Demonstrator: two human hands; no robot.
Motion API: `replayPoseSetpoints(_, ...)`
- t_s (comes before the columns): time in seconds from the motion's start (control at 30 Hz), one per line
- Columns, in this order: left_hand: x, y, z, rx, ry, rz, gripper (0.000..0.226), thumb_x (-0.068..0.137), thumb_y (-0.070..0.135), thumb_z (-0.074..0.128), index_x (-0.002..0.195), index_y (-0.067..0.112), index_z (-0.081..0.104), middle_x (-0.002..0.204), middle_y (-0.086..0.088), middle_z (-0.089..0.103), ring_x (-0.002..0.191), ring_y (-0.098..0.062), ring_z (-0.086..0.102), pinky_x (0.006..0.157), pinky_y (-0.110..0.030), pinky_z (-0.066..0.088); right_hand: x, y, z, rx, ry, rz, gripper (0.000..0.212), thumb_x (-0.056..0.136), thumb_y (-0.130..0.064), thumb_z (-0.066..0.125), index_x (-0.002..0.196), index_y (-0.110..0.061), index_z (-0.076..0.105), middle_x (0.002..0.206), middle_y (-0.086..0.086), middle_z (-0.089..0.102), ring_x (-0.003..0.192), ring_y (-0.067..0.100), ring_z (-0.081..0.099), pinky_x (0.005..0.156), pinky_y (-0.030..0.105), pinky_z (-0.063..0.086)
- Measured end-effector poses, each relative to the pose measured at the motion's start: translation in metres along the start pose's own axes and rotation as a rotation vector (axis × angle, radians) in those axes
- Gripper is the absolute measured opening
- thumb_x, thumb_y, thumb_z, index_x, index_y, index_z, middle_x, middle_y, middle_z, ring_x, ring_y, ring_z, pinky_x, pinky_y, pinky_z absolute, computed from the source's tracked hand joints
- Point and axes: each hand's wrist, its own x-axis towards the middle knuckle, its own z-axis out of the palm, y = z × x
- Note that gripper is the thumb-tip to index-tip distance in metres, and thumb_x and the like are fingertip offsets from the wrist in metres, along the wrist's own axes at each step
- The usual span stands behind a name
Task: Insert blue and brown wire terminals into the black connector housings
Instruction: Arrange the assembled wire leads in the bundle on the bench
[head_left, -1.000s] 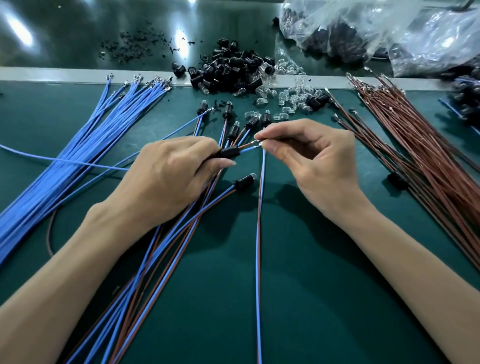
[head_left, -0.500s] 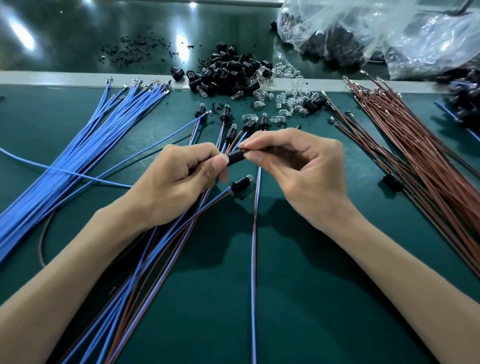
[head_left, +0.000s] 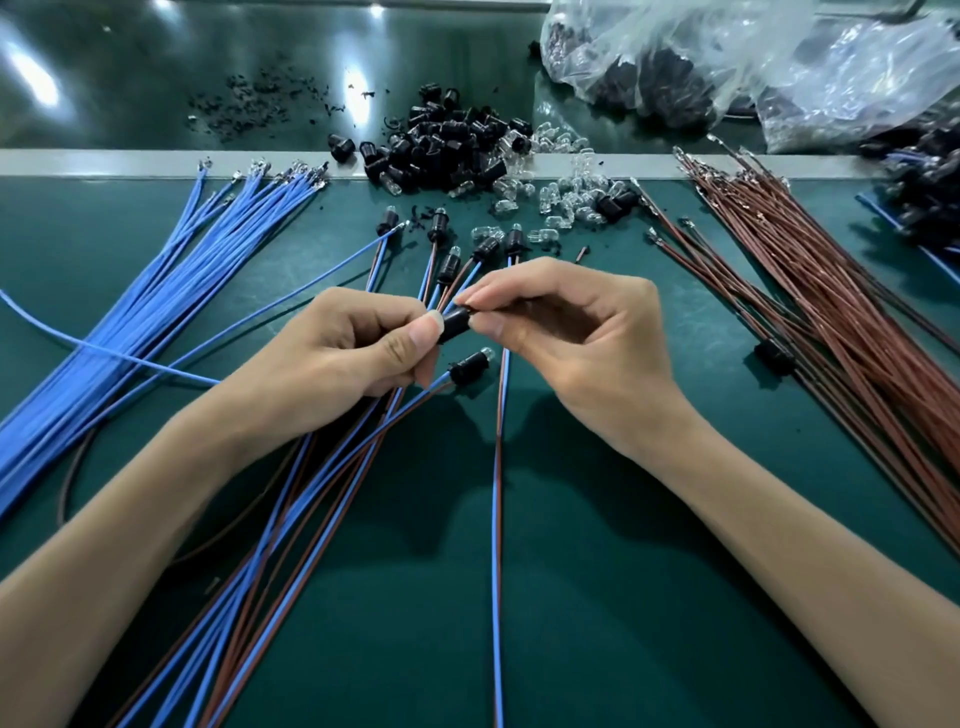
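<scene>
Worktop (head_left: 623, 597): dark green matte mat. A pale strip (head_left: 104, 163) runs across the upper frame, with a glossy dark surface beyond it.

Left hand (head_left: 337, 358), centre frame: fingers curled in, thumb and index pinching the left end of a black connector housing (head_left: 453, 326). The housing is a short matte plastic cylinder, tilted up to the right and held clear of the mat.

Right hand (head_left: 576, 343): palm down, thumb and index closed to a pinch on the blue-and-brown wire pair (head_left: 497, 519) right at the housing's right end. The other fingers are loosely curled under. The terminals are hidden by the fingertips, so I can't tell how far in they sit. The pair drops straight down to the bottom edge of the frame.

Finished leads (head_left: 311, 499) fan out from lower left up under the left hand. They are thin blue and brown insulated wires, each ending in a black housing. One housing with a clear bulb tip (head_left: 470, 366) lies just below the held one.

Loose blue wires (head_left: 156, 291) lie bundled at left with bare metal terminals at the top. Loose brown wires (head_left: 831, 322) are bundled at right, with a lone black housing (head_left: 774, 354) against them.

Top centre: a heap of black housings (head_left: 447, 145) sits across the strip, with small clear glass-like bulbs (head_left: 566, 192) scattered beside it. Black crumbs (head_left: 260, 104) lie upper left.

Upper right: crinkled clear plastic bags (head_left: 727, 57) holding dark parts, too blurred to identify.
</scene>
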Motion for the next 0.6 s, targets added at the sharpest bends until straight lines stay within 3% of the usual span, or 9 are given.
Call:
replayPoseSetpoints(0.13,0.0007,-0.0014,-0.0031,-0.019,-0.078,-0.024,0.034,0.089,0.032,0.044,0.063,0.016,0.06,0.057,-0.01,0.036,0.05,-0.007,0.03,0.049,-0.014,0.025,-0.001,-0.0018,-0.0021,-0.066,-0.098,0.0,0.021,0.081,-0.001,0.068,0.102,-0.002,0.066,0.095,0.013,0.067,0.089,0.021,0.066,0.081,0.026,0.051)
replayPoseSetpoints(0.2,0.0,-0.0023,-0.0054,-0.014,-0.132,-0.028,0.038,0.09,0.044,0.05,0.07,0.014,0.063,0.064,-0.024,0.04,0.058,-0.021,0.034,0.057,-0.025,0.03,-0.0001,-0.0027,-0.0009,-0.164,-0.136,-0.045,0.026,0.079,-0.006,0.072,0.104,0.001,0.067,0.095,0.014,0.069,0.087,0.023,0.067,0.079,0.031,0.053)
replayPoseSetpoints(0.27,-0.0005,-0.0024,-0.0066,0.011,-0.159,-0.023,0.043,0.088,0.05,0.053,0.074,0.011,0.065,0.065,-0.03,0.04,0.059,-0.026,0.032,0.058,-0.026,0.03,0.001,-0.0022,0.0011,-0.282,-0.152,-0.115,0.024,0.078,-0.007,0.074,0.099,0.003,0.07,0.09,0.013,0.07,0.081,0.021,0.067,0.075,0.031,0.054)
replayPoseSetpoints(0.4,0.0006,-0.0011,-0.0083,0.045,-0.157,-0.003,0.037,0.088,0.031,0.046,0.073,0.005,0.066,0.056,-0.018,0.033,0.052,-0.012,0.029,0.05,-0.014,0.026,-0.0003,-0.0004,0.0032,-0.378,-0.149,-0.142,0.014,0.079,-0.004,0.074,0.09,0.003,0.07,0.08,0.002,0.068,0.07,0.009,0.062,0.07,0.015,0.05)
replayPoseSetpoints(0.6,0.0008,-0.0007,-0.0048,0.03,-0.151,-0.001,0.036,0.088,0.033,0.047,0.064,0.01,0.06,0.052,-0.003,0.03,0.049,-0.007,0.026,0.048,-0.013,0.024,-0.0021,0.0007,0.0041,-0.413,-0.183,-0.174,0.019,0.078,-0.006,0.076,0.09,0.005,0.066,0.077,0.007,0.07,0.067,0.013,0.062,0.066,0.025,0.052)
